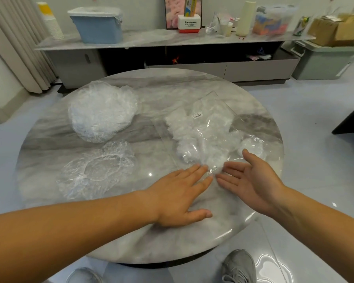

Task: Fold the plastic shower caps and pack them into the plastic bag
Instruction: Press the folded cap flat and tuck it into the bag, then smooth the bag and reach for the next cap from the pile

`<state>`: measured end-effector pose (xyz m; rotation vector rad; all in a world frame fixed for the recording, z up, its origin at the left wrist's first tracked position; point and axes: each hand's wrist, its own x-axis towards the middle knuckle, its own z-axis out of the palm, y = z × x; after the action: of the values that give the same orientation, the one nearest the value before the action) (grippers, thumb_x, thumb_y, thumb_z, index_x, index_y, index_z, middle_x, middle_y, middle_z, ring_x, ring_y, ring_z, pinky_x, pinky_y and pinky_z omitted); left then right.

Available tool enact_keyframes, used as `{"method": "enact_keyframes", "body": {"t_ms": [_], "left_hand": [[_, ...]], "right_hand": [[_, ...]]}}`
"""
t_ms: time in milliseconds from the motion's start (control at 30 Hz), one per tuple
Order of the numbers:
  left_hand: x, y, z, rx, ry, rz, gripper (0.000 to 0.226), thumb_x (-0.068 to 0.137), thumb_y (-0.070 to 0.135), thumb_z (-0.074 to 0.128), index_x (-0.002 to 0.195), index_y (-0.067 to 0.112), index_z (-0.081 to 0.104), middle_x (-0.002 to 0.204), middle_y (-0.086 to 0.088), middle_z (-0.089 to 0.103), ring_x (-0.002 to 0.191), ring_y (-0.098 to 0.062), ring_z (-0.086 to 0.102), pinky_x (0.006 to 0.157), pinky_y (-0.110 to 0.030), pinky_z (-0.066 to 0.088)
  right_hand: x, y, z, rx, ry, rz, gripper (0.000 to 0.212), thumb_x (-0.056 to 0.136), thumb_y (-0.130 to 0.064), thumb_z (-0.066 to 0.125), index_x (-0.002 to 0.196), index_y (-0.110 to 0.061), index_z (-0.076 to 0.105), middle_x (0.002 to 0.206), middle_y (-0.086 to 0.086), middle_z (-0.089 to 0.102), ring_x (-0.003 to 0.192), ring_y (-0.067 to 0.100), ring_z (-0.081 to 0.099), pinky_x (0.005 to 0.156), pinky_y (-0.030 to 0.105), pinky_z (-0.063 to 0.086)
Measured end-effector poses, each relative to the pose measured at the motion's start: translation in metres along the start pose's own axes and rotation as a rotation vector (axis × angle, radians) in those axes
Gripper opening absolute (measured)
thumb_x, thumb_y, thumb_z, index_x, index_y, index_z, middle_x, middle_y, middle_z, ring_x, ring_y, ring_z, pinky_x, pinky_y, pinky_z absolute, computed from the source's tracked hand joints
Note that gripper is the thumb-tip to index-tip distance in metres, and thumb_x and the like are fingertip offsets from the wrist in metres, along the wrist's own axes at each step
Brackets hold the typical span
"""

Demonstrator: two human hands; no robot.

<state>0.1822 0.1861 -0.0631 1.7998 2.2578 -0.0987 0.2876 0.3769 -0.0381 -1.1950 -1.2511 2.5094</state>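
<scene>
Lying at the left of the counter (172, 242), a pile of unfolded shower caps (101, 115) is seen, with one flattened cap (96, 172) just nearer. The left grip (180, 199) is laid flat, fingers straight, nothing held, its tips touching the near end of the plastic bag (202, 135), whose long axis runs away from the person. The right grip (251, 180), palm up and equally slack, is set beside that end. The flattened cap is judged nearer the left grip.
</scene>
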Motion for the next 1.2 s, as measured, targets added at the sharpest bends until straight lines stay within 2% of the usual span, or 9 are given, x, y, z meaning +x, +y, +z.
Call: {"method": "enact_keyframes", "body": {"t_ms": [233,367,500,600,667,767,900,1033,1200], "left_hand": [[-0.022,-0.022,-0.005,-0.070,0.022,-0.079,0.080,0.096,0.072,0.022,0.161,0.031,-0.002,0.168,-0.002,-0.017,0.154,-0.015,-0.016,0.127,-0.037,0.000],[-0.050,-0.034,-0.010,-0.117,0.051,-0.268,0.073,0.099,0.068,0.024,0.159,0.028,0.018,0.170,-0.006,0.002,0.156,-0.020,0.002,0.126,-0.036,0.009],[-0.097,-0.048,-0.005,-0.091,0.153,-0.451,0.066,0.095,0.070,0.022,0.130,0.026,0.056,0.142,0.000,0.045,0.130,-0.021,0.044,0.103,-0.032,0.040],[-0.138,-0.064,0.007,-0.106,0.194,-0.557,0.077,0.084,0.075,0.008,0.111,0.032,0.066,0.124,0.006,0.053,0.113,-0.017,0.052,0.086,-0.029,0.043],[-0.161,-0.077,0.018,-0.142,0.174,-0.597,0.080,0.084,0.077,0.007,0.111,0.034,0.069,0.137,0.001,0.051,0.124,-0.018,0.049,0.095,-0.029,0.042],[-0.183,-0.091,0.029,-0.241,0.028,-0.537,0.089,0.082,0.088,0.010,0.139,0.036,0.055,0.161,0.001,0.030,0.146,-0.016,0.029,0.118,-0.029,0.027],[-0.192,-0.098,0.037,-0.283,0.024,-0.409,0.079,0.093,0.072,0.033,0.156,0.024,0.036,0.166,0.001,0.020,0.150,-0.014,0.020,0.120,-0.021,0.016],[-0.189,-0.095,0.040,-0.215,0.087,-0.309,0.073,0.099,0.058,0.047,0.156,0.013,0.034,0.163,-0.003,0.028,0.146,-0.018,0.030,0.118,-0.022,0.021],[-0.183,-0.088,0.036,-0.184,0.118,-0.218,0.070,0.099,0.055,0.047,0.152,0.009,0.041,0.157,-0.006,0.039,0.141,-0.023,0.040,0.117,-0.033,0.030]], "right_hand": [[-0.024,-0.014,0.005,-0.476,0.267,-0.167,0.039,0.102,-0.045,0.054,0.096,-0.006,0.058,0.093,0.013,0.057,0.081,0.030,0.065,0.066,0.040,0.055],[-0.035,-0.005,0.034,-0.642,0.121,-0.339,0.037,0.103,-0.036,0.051,0.086,-0.005,0.062,0.077,0.012,0.062,0.062,0.023,0.060,0.060,0.040,0.051],[-0.036,0.023,0.075,-0.906,-0.221,-0.436,0.039,0.103,-0.037,0.048,0.087,-0.011,0.073,0.093,0.003,0.075,0.084,0.015,0.070,0.078,0.040,0.060],[-0.031,0.039,0.104,-1.169,-0.449,-0.430,0.047,0.098,-0.059,0.041,0.099,-0.029,0.076,0.109,-0.016,0.072,0.104,0.002,0.065,0.095,0.030,0.052],[-0.025,0.048,0.123,-1.383,-0.590,-0.503,0.057,0.097,-0.063,0.033,0.109,-0.027,0.075,0.123,-0.015,0.067,0.114,0.001,0.058,0.103,0.025,0.044],[-0.010,0.065,0.147,-1.618,-0.786,-0.580,0.075,0.092,-0.066,0.021,0.122,-0.018,0.071,0.154,-0.004,0.047,0.145,0.007,0.031,0.118,0.021,0.024],[0.016,0.084,0.156,-1.845,-0.869,-0.632,0.080,0.088,-0.074,0.013,0.130,-0.032,0.066,0.168,-0.012,0.015,0.154,0.003,-0.002,0.126,0.031,0.005],[0.028,0.088,0.145,-1.945,-0.858,-0.787,0.095,0.087,-0.081,-0.006,0.134,-0.033,0.062,0.162,-0.008,0.034,0.152,0.010,0.020,0.122,0.040,0.023],[0.012,0.077,0.128,-1.917,-0.822,-0.871,0.087,0.093,-0.071,0.003,0.117,-0.020,0.069,0.140,-0.008,0.055,0.130,0.006,0.045,0.109,0.034,0.038]]}}
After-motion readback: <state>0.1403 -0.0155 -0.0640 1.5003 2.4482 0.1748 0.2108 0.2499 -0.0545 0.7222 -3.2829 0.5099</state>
